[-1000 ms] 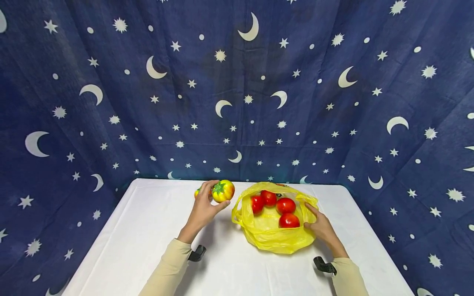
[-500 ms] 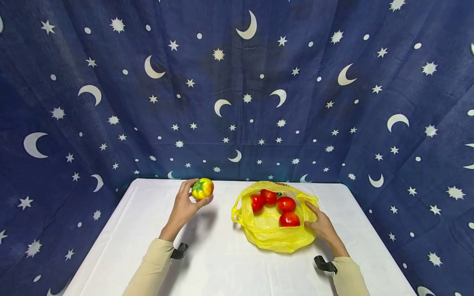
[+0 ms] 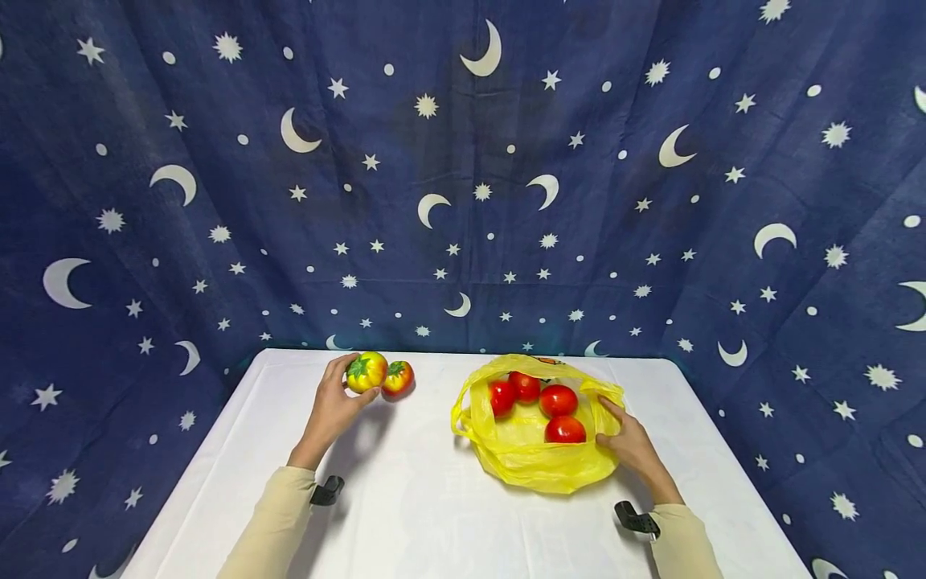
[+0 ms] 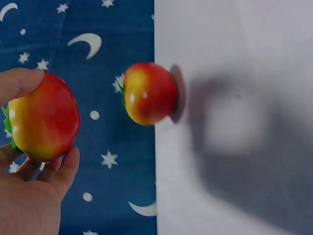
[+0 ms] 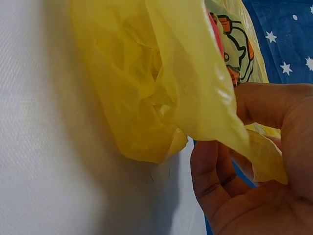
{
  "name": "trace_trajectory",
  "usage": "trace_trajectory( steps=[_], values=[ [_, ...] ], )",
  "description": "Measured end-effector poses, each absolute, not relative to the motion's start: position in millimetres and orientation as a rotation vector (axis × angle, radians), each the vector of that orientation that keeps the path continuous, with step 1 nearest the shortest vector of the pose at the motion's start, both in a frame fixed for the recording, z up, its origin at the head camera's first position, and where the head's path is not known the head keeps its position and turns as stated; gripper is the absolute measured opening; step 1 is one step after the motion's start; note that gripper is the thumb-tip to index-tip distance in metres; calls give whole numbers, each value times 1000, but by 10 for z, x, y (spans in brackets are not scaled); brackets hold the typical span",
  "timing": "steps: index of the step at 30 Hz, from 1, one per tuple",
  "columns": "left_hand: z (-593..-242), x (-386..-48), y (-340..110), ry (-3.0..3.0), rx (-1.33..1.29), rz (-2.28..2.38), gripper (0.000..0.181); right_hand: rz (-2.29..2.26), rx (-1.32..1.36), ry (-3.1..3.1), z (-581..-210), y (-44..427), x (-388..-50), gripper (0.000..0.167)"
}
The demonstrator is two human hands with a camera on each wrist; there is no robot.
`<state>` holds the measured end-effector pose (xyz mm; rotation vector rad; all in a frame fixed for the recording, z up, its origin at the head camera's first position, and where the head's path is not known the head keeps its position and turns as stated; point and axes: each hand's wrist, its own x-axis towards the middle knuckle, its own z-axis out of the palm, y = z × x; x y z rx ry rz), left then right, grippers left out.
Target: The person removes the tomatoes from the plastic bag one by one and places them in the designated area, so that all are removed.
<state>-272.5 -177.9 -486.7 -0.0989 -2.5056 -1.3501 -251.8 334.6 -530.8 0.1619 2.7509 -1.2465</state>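
Note:
My left hand (image 3: 329, 414) holds a yellow-and-red tomato (image 3: 366, 371) with a green leafy top, thumb on one side and fingers on the other. In the left wrist view this tomato (image 4: 51, 117) is up off the table. A second such tomato (image 3: 399, 379) sits on the table just to its right. My right hand (image 3: 637, 450) grips the right rim of a yellow plastic bag (image 3: 535, 470). The right wrist view has the bag's edge (image 5: 200, 107) passing between thumb and fingers. Several shiny red tomatoes (image 3: 564, 430) lie inside the wide-mouthed bag.
A white-covered table (image 3: 434, 523) spreads under everything. Its far edge meets a dark blue curtain (image 3: 463, 241) printed with moons and stars. Black wrist mounts (image 3: 329, 490) sit at both wrists.
My left hand has carried its tomato leftward, away from the bag. The second tomato, earlier behind the hand, now shows to its right. The right hand and bag have hardly moved.

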Motion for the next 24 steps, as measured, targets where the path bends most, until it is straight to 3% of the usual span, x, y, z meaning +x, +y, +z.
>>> trace_trajectory(
  steps=[13,24],
  values=[
    [-5266,-2914,-2089,-2596,128,-1397,75,-1219,177,2754,-5337,3346,-2477,82],
    [-5392,-3034,-2211,-2670,182,-1320,76,-1189,155,2766,-5338,3317,-2557,83]
  ],
)
